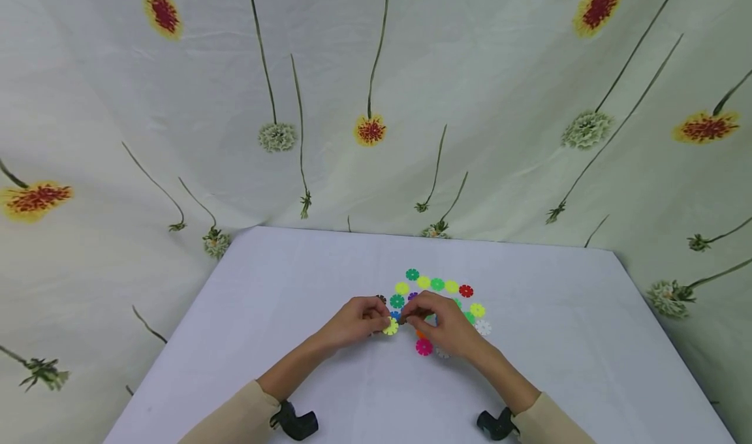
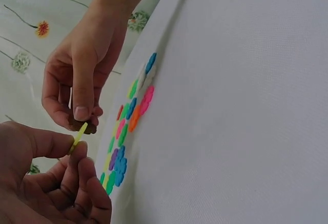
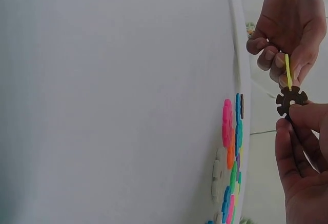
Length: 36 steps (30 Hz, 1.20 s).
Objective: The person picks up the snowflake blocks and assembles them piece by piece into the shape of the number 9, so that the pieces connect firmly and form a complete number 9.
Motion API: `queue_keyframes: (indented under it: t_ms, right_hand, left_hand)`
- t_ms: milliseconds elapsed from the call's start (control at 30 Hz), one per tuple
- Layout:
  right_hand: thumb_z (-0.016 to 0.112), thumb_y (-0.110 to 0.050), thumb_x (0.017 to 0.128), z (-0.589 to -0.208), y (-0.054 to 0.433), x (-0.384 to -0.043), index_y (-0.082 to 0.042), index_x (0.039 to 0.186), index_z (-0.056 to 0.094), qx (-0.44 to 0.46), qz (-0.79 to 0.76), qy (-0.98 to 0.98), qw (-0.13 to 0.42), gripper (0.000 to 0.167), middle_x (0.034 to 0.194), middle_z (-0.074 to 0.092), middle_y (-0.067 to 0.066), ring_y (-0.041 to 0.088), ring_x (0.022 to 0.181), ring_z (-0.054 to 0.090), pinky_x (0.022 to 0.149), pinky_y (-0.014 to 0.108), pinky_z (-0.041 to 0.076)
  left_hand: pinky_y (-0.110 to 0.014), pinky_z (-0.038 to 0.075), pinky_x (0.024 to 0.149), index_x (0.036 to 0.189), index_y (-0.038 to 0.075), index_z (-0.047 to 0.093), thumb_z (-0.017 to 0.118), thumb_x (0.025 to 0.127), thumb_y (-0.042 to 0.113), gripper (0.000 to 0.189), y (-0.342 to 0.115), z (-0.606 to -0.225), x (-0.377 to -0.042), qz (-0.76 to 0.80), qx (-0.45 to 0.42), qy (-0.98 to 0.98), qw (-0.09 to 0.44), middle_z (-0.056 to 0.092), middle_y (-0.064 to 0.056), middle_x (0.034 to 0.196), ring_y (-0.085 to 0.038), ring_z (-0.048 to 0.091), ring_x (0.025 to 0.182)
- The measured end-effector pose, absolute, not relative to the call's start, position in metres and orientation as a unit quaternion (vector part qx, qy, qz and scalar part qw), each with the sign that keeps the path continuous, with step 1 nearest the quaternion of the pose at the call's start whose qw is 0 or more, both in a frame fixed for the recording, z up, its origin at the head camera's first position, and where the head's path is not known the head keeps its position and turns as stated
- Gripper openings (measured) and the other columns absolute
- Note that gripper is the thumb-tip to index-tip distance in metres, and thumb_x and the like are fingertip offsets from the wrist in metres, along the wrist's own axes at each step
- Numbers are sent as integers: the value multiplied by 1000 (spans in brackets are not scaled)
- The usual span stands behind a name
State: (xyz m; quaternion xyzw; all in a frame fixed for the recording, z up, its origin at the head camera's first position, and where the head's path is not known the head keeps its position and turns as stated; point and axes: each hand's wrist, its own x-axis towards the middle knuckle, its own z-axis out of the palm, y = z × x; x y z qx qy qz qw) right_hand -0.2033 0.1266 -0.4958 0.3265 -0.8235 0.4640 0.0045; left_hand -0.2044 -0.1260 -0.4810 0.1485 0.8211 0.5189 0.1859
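Observation:
My left hand [image 1: 356, 321] pinches a yellow notched building disc [image 1: 390, 328] between thumb and forefinger. A brown notched disc [image 3: 285, 99] is pinched in my right hand [image 1: 444, 321]. In the right wrist view the brown disc shows its flat face and centre hole, while the yellow one [image 3: 289, 74] stands edge-on at its rim. Their edges meet at right angles, above the table; I cannot tell whether the notches interlock. The other fingers of my left hand [image 2: 48, 183] are loosely curled.
Several loose discs in many colours lie on the white table [image 1: 282, 268] under and beyond the hands, among them a pink one [image 1: 423, 347], a red one [image 1: 466, 290] and a white one [image 1: 483, 327]. A flower-print cloth [image 1: 329, 170] hangs behind the table.

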Motion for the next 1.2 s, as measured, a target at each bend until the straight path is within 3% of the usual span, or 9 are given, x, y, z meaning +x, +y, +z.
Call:
queue_keyframes:
  t_ms: [400,667,900,1200]
  right_hand:
    - [78,0,95,-494,125,-198,-15,111,78,347,436,-829,41,22,106,75,-3,8,93,73,85,29,64]
    - [79,0,94,-487,127,-195,-13,107,80,353,418,-835,46,19,103,79,-3,11,96,77,88,28,64]
    - [81,1,92,-488,124,-197,-14,105,81,353,439,-825,51,20,100,80,-1,10,92,78,86,26,64]
    - [83,1,90,-496,126,-194,-17,105,83,332,474,-813,69,24,99,80,-2,11,91,78,84,27,64]
  left_hand:
    - [-21,52,73,107,1,71,71,101,18,18,-123,-485,-204,536,157,805,199,67,1,84,-11,59,79]
    - [-20,51,71,107,-2,69,71,101,15,17,-119,-486,-202,546,157,797,203,66,1,84,-12,58,78]
    - [-24,51,72,108,-2,69,70,102,13,16,-117,-486,-200,575,114,782,214,67,0,85,-15,60,80]
    - [-26,50,72,109,-4,68,70,102,15,20,-114,-485,-201,598,120,761,221,66,0,83,-16,59,79]
